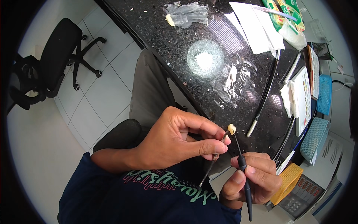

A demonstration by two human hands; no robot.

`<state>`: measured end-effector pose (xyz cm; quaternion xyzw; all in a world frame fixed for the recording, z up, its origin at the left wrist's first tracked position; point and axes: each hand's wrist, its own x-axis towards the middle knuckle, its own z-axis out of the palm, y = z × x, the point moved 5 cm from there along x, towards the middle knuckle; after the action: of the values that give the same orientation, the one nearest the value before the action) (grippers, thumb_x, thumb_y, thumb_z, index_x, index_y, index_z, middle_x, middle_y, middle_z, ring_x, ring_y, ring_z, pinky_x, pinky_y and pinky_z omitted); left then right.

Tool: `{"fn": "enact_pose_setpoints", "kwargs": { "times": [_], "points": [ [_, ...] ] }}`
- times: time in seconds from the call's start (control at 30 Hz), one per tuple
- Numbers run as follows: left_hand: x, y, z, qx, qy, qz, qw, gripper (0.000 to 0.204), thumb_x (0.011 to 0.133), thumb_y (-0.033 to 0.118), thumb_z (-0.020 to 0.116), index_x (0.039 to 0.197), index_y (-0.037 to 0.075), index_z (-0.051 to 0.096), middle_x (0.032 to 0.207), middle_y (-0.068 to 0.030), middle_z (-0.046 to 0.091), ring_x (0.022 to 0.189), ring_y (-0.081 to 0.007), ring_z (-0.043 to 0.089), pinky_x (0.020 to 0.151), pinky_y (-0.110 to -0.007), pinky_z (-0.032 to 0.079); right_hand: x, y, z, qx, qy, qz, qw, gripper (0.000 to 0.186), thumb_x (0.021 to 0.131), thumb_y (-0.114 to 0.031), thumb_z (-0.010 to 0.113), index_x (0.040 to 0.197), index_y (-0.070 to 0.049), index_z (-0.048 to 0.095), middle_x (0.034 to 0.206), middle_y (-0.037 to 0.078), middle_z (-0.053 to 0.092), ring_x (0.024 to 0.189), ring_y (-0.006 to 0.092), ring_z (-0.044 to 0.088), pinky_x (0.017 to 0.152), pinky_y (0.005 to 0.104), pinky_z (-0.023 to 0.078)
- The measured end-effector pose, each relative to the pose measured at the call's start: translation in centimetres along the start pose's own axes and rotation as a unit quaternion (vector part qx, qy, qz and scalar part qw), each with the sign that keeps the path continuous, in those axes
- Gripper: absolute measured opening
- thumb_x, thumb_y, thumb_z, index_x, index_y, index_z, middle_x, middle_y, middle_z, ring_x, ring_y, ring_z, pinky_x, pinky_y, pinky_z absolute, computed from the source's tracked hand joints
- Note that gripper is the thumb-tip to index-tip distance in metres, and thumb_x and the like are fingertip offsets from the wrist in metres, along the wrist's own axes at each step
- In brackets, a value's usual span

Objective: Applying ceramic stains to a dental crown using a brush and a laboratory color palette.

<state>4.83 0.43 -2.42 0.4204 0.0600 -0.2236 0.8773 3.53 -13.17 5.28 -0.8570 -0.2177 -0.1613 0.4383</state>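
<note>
My left hand [164,140] pinches a thin metal holder [206,174] between thumb and fingers. A small cream-coloured dental crown [231,129] sits at the holder's upper end, just beyond my fingertips. My right hand [259,176] grips a slim black-handled tool [247,192] like a pen. Its dark, fine tip reaches up to the crown's side; whether it is a brush or a probe I cannot tell, nor whether it touches. Both hands are close together in front of my dark blue shirt [123,194], near the edge of the black speckled worktop [220,115].
On the worktop lie a round glassy disc [201,61], white smears [233,80], white paper sheets [257,30] and a black-hosed handpiece [263,106]. A white palette [302,100], blue baskets [315,140], a yellow basket [287,183] and a keypad machine [309,190] stand right. An office chair [61,56] is left.
</note>
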Motion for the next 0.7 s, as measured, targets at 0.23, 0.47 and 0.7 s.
{"fn": "enact_pose_setpoints", "kwargs": {
  "times": [0.23, 0.47, 0.7],
  "points": [
    [0.03, 0.12, 0.03, 0.004, -0.001, 0.007, 1.0, 0.011, 0.08, -0.005, 0.066, 0.089, -0.011, 0.063, 0.089, -0.0201, 0.066, 0.077, -0.0181, 0.066, 0.069, -0.026, 0.058, -0.02, -0.01, -0.06, 0.0, 0.0, 0.003, 1.0, 0.019, 0.087, -0.017, 0.061, 0.094, -0.008, 0.045, 0.072, 0.009, 0.058, 0.062, 0.0152, 0.057, 0.058, 0.0235, 0.043],
    [0.02, 0.07, 0.02, 0.003, -0.002, 0.005, 1.0, 0.012, 0.08, -0.005, 0.066, 0.09, -0.011, 0.064, 0.089, -0.0203, 0.066, 0.077, -0.0181, 0.066, 0.069, -0.026, 0.058, -0.14, -0.03, -0.07, 0.007, 0.005, 0.006, 1.0, 0.019, 0.087, -0.016, 0.06, 0.094, -0.008, 0.045, 0.073, 0.009, 0.058, 0.061, 0.0151, 0.056, 0.057, 0.0235, 0.043],
    [0.0, 0.04, 0.04, -0.004, 0.001, 0.004, 1.0, 0.012, 0.08, -0.005, 0.065, 0.09, -0.011, 0.063, 0.089, -0.0206, 0.066, 0.077, -0.0182, 0.066, 0.069, -0.027, 0.058, -0.18, 0.09, -0.12, 0.009, -0.006, 0.003, 1.0, 0.02, 0.086, -0.016, 0.061, 0.094, -0.008, 0.044, 0.074, 0.009, 0.058, 0.062, 0.0152, 0.056, 0.057, 0.0234, 0.043]
  ]
}}
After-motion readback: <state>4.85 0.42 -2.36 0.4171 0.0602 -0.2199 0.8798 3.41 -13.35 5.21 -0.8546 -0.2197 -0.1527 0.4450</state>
